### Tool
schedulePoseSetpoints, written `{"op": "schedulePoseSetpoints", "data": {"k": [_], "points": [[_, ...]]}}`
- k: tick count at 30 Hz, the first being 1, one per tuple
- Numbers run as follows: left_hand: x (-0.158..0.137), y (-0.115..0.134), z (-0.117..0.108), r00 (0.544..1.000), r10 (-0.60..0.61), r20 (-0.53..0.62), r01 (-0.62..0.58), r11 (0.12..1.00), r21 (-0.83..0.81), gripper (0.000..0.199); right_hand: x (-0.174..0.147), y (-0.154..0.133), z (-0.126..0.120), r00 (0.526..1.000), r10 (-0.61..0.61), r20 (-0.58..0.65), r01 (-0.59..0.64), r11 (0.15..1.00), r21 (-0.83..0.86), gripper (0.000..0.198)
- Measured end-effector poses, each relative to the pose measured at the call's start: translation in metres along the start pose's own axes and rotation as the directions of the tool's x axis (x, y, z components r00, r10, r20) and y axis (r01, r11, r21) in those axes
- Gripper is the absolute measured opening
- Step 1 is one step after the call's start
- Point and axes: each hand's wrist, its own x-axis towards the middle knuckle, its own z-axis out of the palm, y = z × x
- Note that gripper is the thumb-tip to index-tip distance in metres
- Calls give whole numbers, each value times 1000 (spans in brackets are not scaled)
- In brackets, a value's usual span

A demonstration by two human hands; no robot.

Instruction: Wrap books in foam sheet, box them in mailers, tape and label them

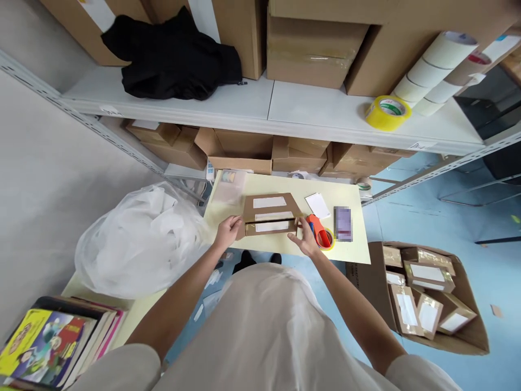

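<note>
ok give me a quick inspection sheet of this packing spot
surface: pale yellow table, mostly bare at its right edge
job's things: flat cardboard mailers with white labels, stacked
clutter: tape dispenser, white card, clear bag, white plastic bag, books
grippers: left hand on the mailers' left end, right hand at the right end
cables: nothing seen
surroundings: shelf with boxes, black garment, yellow tape roll; floor carton of parcels
</note>
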Motion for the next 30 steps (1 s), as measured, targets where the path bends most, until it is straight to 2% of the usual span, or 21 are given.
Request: {"op": "schedulePoseSetpoints", "data": {"k": [4,8,10,14,17,19,20,22,24,25,26,30], "points": [[26,25,-9,993,-81,-92,88,993,78,31,20,-28,-19,995,78,-55,-84,992,-98,74],[48,30,-18,985,-117,-130,127,989,70,31,34,-38,-25,985,157,-73,-166,977,-133,41],[55,24,-20,985,-120,-127,132,987,88,29,37,-35,-24,982,174,-76,-186,966,-180,34],[58,12,-24,989,-27,-147,62,969,239,35,35,-27,-16,981,168,-96,-189,940,-285,35],[52,11,-26,976,113,-185,-44,941,337,39,28,-29,-10,978,54,-200,-143,875,-462,47],[48,14,-27,969,229,-89,-173,893,415,26,25,-35,-8,976,-105,-192,-36,789,-613,50],[47,16,-28,957,290,8,-264,856,444,21,25,-40,-7,976,-184,-120,57,741,-669,50],[49,18,-28,891,388,236,-454,773,443,27,26,-51,-5,944,-299,139,309,657,-688,52],[54,18,-27,825,426,373,-557,728,400,37,33,-64,0,866,-323,382,499,599,-626,51],[58,17,-26,809,428,403,-575,719,391,40,37,-71,2,848,-284,448,523,589,-616,50],[61,16,-25,804,423,418,-579,718,386,42,42,-77,5,854,-218,472,501,587,-635,48],[68,10,-21,825,381,418,-533,770,351,45,61,-91,8,924,43,379,285,582,-762,34]]}}
